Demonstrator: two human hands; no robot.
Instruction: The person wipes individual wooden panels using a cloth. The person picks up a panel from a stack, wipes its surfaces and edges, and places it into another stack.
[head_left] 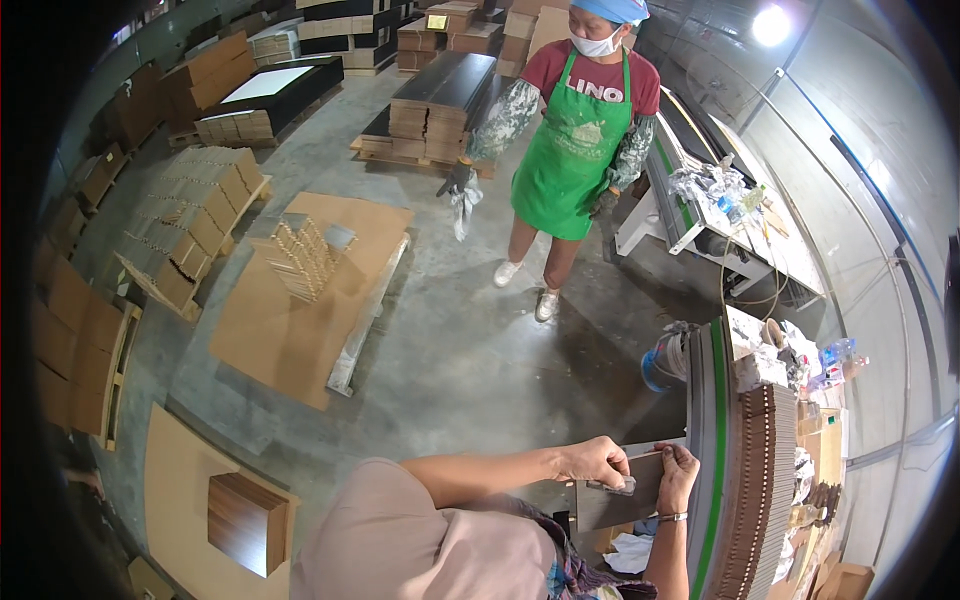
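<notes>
My left hand (597, 462) is closed, its fingers pinching a small grey pad (613, 487). That pad rests against the face of a flat grey panel (604, 508). The panel's far right edge is gripped by my right hand (679, 480), with a band around the wrist. I see the panel held beside the conveyor-like machine edge, in front of my body. What the pad is made of is too small to tell.
A long machine edge (708, 440) with a green strip runs along my right, bearing a row of stacked brown panels (765, 480). A co-worker in a green apron (575, 140) stands ahead holding a pale cloth (463, 212). Cardboard sheets and pallets (368, 320) lie left.
</notes>
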